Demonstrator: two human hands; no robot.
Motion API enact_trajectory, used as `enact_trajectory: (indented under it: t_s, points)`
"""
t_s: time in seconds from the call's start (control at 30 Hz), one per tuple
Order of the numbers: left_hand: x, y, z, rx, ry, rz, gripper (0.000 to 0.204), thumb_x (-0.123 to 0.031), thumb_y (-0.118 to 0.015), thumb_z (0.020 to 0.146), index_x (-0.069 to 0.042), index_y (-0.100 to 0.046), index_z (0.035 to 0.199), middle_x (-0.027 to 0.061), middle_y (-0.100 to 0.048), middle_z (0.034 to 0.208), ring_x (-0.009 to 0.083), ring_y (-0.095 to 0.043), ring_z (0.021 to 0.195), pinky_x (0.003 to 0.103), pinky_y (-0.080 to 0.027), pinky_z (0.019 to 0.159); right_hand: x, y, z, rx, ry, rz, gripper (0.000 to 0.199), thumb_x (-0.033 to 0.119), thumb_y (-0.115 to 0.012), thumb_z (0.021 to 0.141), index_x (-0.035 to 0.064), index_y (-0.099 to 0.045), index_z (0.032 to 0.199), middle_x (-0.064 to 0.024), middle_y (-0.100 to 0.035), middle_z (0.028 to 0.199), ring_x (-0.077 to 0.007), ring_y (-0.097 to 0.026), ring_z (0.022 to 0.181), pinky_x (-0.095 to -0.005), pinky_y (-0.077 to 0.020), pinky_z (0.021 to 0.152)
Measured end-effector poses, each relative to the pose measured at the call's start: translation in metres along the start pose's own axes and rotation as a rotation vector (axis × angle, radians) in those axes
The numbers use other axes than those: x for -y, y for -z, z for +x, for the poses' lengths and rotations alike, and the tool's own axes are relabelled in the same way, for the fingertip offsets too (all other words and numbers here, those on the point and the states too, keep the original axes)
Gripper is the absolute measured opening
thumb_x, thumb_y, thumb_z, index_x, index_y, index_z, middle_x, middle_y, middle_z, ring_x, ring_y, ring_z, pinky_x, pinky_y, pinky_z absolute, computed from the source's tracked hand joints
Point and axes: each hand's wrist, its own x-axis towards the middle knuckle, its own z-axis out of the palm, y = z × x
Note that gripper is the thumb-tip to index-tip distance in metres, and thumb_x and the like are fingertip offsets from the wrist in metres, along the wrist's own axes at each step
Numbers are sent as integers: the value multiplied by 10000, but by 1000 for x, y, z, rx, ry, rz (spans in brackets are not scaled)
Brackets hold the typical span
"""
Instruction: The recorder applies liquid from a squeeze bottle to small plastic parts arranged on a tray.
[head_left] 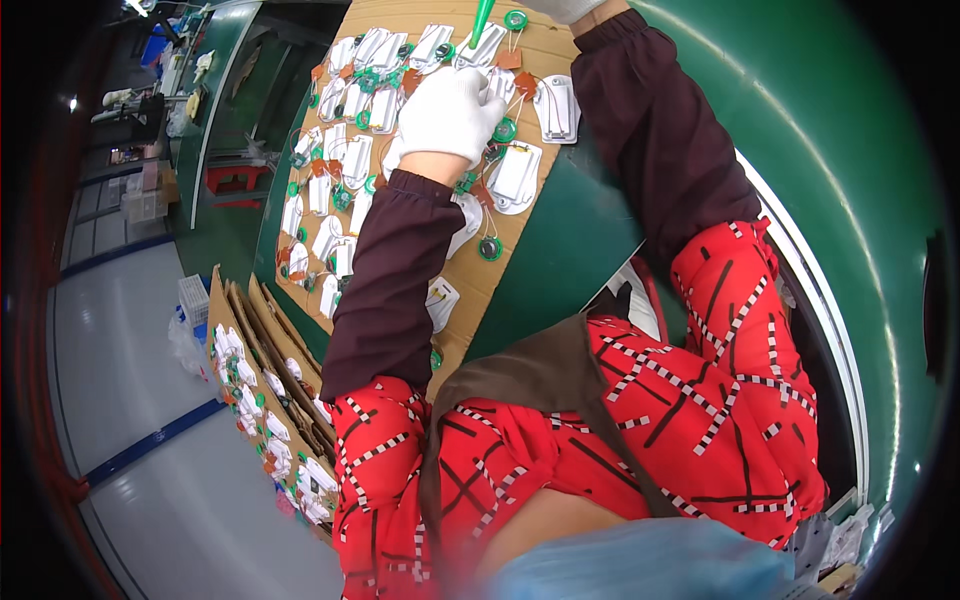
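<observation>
My left hand (447,115), in a white knit glove, rests among the white plastic casings on a cardboard sheet (530,210). Its fingers are curled closed, and whatever they grip is hidden beneath the glove. My gloved right hand (567,8) is cut off by the upper edge, so its fingers are out of sight. Left of it, a green tapered tool tip (482,22) points down at a white casing (484,46); what holds it does not show. Round green parts (504,130) with thin wires and small orange-brown pieces (525,86) lie around my left hand.
Several more casings cover the cardboard, which lies on a green tabletop (560,235). At the lower left, stacked cardboard sheets (262,340) stand upright, the outer one bearing similar parts. A red stool (235,180) and a white basket (193,298) are farther left.
</observation>
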Motion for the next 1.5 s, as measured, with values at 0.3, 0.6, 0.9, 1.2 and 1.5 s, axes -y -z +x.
enact_trajectory:
  t_s: [0.3,0.6,0.9,1.2,1.5]
  points:
    - [13,-13,-2,67,35,-29,187,-223,-621,726,-77,-684,824,162,-635,847,298,-626,837,382,-504,736,5,1,1,-76,29,22,345,319,-576,875,88,-535,1128,-70,-639,989,-183,-636,805,-230,-494,518]
    - [17,-10,-5,169,193,-199,222,-240,-605,728,-69,-681,847,181,-617,963,296,-621,886,366,-486,801,4,-1,1,-127,60,37,348,317,-591,865,89,-540,1122,-70,-641,988,-199,-640,831,-255,-521,575]
    - [29,-26,-5,23,251,-365,187,-205,-585,756,-49,-640,843,188,-623,914,326,-624,799,393,-485,741,10,4,0,106,-75,56,353,301,-603,856,88,-536,1129,-84,-639,981,-215,-636,830,-273,-515,581]
    - [16,-19,-5,-26,175,-172,196,-216,-587,783,-39,-633,854,170,-618,899,327,-615,813,384,-479,740,7,-3,-3,-122,-11,-238,348,243,-598,856,73,-521,1149,-82,-638,976,-202,-639,818,-257,-508,575]
    - [26,-27,-4,-16,163,-195,201,-235,-600,772,-41,-646,745,166,-613,870,313,-615,793,375,-479,743,7,-8,-4,-71,-52,-108,341,226,-601,856,65,-520,1146,-86,-638,978,-209,-638,825,-279,-524,623]
